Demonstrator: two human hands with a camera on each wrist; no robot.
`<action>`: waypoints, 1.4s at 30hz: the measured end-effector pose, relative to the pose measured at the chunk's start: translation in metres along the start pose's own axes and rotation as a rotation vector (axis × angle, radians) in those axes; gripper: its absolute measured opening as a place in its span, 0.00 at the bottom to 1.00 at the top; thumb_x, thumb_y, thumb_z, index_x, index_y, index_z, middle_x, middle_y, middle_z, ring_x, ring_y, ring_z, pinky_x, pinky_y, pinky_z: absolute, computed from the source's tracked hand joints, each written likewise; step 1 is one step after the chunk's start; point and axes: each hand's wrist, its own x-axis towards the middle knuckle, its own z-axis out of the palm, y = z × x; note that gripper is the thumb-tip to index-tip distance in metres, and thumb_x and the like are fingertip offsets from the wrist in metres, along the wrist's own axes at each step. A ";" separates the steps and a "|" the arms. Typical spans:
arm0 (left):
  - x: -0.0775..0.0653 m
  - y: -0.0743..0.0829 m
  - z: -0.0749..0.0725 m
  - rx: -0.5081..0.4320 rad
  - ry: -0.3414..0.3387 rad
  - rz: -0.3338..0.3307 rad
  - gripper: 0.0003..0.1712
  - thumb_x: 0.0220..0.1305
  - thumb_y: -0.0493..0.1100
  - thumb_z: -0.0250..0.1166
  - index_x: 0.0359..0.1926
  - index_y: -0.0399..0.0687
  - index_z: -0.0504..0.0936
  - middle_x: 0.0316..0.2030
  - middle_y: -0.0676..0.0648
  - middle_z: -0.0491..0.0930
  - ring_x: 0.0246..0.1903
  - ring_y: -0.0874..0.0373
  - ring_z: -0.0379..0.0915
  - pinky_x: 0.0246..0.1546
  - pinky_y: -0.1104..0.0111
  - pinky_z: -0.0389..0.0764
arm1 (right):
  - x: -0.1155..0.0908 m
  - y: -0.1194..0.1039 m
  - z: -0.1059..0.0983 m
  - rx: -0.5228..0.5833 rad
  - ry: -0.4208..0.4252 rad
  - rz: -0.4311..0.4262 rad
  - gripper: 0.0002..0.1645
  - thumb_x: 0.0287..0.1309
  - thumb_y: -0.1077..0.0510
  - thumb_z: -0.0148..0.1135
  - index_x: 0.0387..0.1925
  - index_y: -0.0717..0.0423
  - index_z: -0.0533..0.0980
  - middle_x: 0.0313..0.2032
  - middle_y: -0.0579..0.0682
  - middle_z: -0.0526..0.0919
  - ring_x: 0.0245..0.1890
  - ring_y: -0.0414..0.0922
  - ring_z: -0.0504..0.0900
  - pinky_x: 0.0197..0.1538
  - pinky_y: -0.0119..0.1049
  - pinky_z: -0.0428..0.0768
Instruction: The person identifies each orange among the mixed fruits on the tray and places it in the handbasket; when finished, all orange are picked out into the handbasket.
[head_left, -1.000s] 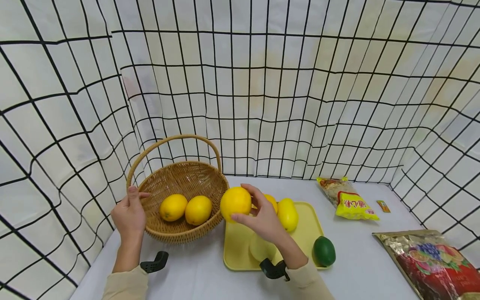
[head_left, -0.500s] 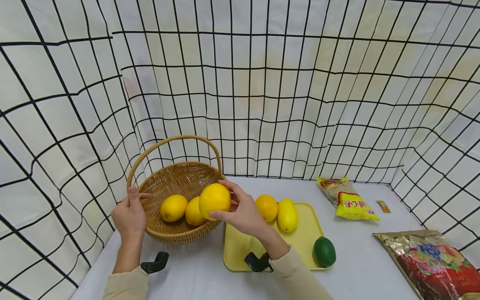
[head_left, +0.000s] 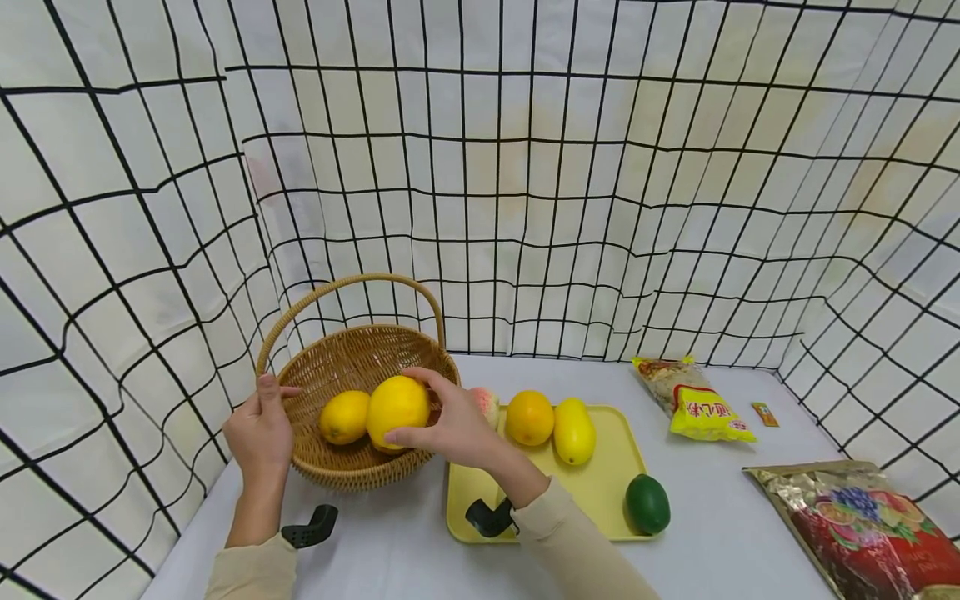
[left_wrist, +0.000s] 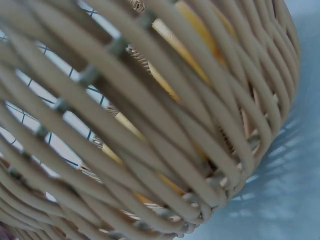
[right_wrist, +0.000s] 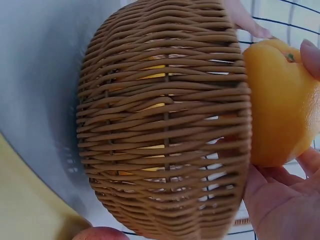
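A wicker basket (head_left: 352,358) with a tall arched handle stands on the left of the table. My left hand (head_left: 258,429) holds its left rim near the foot of the handle. Over the basket's right side my right hand (head_left: 461,425) grips an orange (head_left: 397,408), thumb and fingers around it. The right wrist view shows this orange (right_wrist: 280,107) at the rim, its stem dimple upward. Inside the basket lies a yellow lemon-like fruit (head_left: 345,417); another beside it is mostly hidden by the orange. The left wrist view is filled by the basket's weave (left_wrist: 150,125).
A yellow tray (head_left: 472,517) right of the basket bears a second orange (head_left: 530,417), a long yellow fruit (head_left: 574,431), a peach (head_left: 486,405) and a dark green fruit (head_left: 647,504). Farther right lie a snack bag (head_left: 705,408), a small packet (head_left: 765,414) and a large red bag (head_left: 870,525).
My right hand has carried the orange leftward from above the tray to over the basket, then slightly down. The peach on the tray has come into view. My left hand stays on the rim.
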 end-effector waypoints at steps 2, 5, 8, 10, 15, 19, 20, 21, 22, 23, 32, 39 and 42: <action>-0.001 0.000 0.000 -0.003 0.002 0.009 0.37 0.73 0.63 0.49 0.27 0.37 0.88 0.03 0.58 0.55 0.08 0.64 0.44 0.11 0.70 0.44 | 0.003 0.000 0.004 -0.096 -0.013 -0.003 0.47 0.47 0.42 0.76 0.67 0.38 0.65 0.57 0.38 0.73 0.47 0.38 0.76 0.46 0.33 0.78; -0.001 0.000 -0.001 -0.007 0.002 0.013 0.37 0.73 0.62 0.49 0.27 0.37 0.88 0.03 0.58 0.55 0.08 0.64 0.44 0.10 0.71 0.44 | 0.007 -0.002 0.008 -0.206 -0.023 -0.008 0.48 0.46 0.38 0.75 0.67 0.41 0.65 0.57 0.37 0.71 0.48 0.37 0.74 0.47 0.33 0.77; -0.001 0.001 -0.001 -0.008 0.003 0.012 0.37 0.73 0.62 0.49 0.27 0.37 0.88 0.03 0.58 0.55 0.08 0.64 0.43 0.10 0.71 0.44 | 0.010 -0.004 0.011 -0.241 -0.022 -0.006 0.48 0.45 0.38 0.76 0.66 0.42 0.66 0.57 0.38 0.71 0.48 0.37 0.73 0.47 0.33 0.77; -0.001 0.001 -0.001 -0.008 0.005 0.013 0.37 0.73 0.62 0.49 0.27 0.36 0.88 0.03 0.58 0.56 0.08 0.64 0.43 0.10 0.71 0.44 | 0.012 -0.006 0.013 -0.239 -0.023 0.004 0.47 0.45 0.39 0.76 0.66 0.42 0.66 0.56 0.38 0.71 0.48 0.37 0.73 0.47 0.33 0.76; 0.000 0.001 0.000 -0.002 0.008 0.018 0.37 0.73 0.63 0.49 0.27 0.37 0.88 0.03 0.58 0.56 0.09 0.64 0.44 0.11 0.71 0.44 | 0.016 -0.007 0.018 -0.210 -0.052 0.026 0.44 0.47 0.42 0.75 0.63 0.44 0.66 0.54 0.39 0.72 0.48 0.37 0.73 0.46 0.31 0.76; 0.000 0.001 0.000 -0.007 0.006 0.026 0.38 0.73 0.63 0.49 0.27 0.36 0.88 0.03 0.58 0.56 0.08 0.64 0.43 0.10 0.71 0.44 | 0.019 -0.006 0.023 -0.191 -0.112 0.033 0.44 0.47 0.43 0.75 0.64 0.45 0.66 0.54 0.39 0.73 0.49 0.36 0.74 0.44 0.30 0.77; 0.000 0.001 0.000 -0.007 0.006 0.029 0.38 0.73 0.63 0.49 0.27 0.36 0.88 0.03 0.58 0.56 0.08 0.64 0.43 0.10 0.71 0.44 | 0.019 -0.006 0.024 -0.187 -0.129 0.036 0.45 0.47 0.44 0.75 0.64 0.46 0.65 0.54 0.39 0.73 0.49 0.36 0.74 0.44 0.30 0.77; 0.000 0.001 0.001 -0.009 0.006 0.034 0.38 0.73 0.62 0.49 0.27 0.36 0.88 0.03 0.58 0.56 0.07 0.64 0.43 0.10 0.71 0.44 | 0.019 -0.006 0.025 -0.191 -0.144 0.038 0.45 0.47 0.44 0.75 0.65 0.46 0.65 0.54 0.39 0.73 0.50 0.36 0.74 0.44 0.29 0.77; 0.000 0.001 0.001 -0.012 0.006 0.036 0.38 0.73 0.63 0.49 0.27 0.36 0.88 0.03 0.58 0.56 0.07 0.64 0.43 0.10 0.71 0.44 | 0.019 -0.007 0.025 -0.199 -0.157 0.036 0.46 0.47 0.43 0.75 0.65 0.46 0.65 0.55 0.39 0.73 0.50 0.36 0.74 0.45 0.29 0.77; 0.000 0.001 0.001 -0.014 0.007 0.041 0.38 0.73 0.63 0.49 0.27 0.36 0.88 0.03 0.58 0.56 0.07 0.64 0.43 0.10 0.71 0.44 | 0.020 -0.007 0.026 -0.211 -0.168 0.034 0.46 0.47 0.43 0.75 0.66 0.47 0.64 0.55 0.39 0.73 0.50 0.36 0.74 0.45 0.29 0.77; -0.001 0.005 0.002 -0.032 0.006 0.080 0.37 0.73 0.62 0.50 0.27 0.36 0.87 0.03 0.58 0.55 0.08 0.65 0.43 0.10 0.72 0.44 | 0.020 -0.006 0.027 -0.335 -0.218 0.015 0.44 0.47 0.43 0.76 0.64 0.47 0.68 0.56 0.41 0.75 0.45 0.35 0.74 0.44 0.28 0.75; -0.002 0.006 0.001 -0.036 0.000 0.111 0.36 0.73 0.62 0.50 0.26 0.37 0.87 0.04 0.58 0.55 0.07 0.66 0.42 0.09 0.72 0.44 | 0.019 -0.004 0.025 -0.338 -0.264 0.008 0.41 0.49 0.44 0.75 0.63 0.48 0.69 0.58 0.42 0.74 0.52 0.39 0.75 0.50 0.28 0.75; -0.002 0.006 0.001 -0.038 0.003 0.119 0.36 0.73 0.62 0.51 0.26 0.37 0.87 0.04 0.59 0.56 0.07 0.66 0.43 0.09 0.73 0.45 | 0.018 -0.002 0.024 -0.282 -0.271 0.023 0.39 0.53 0.46 0.74 0.64 0.49 0.70 0.62 0.43 0.72 0.58 0.44 0.74 0.54 0.30 0.75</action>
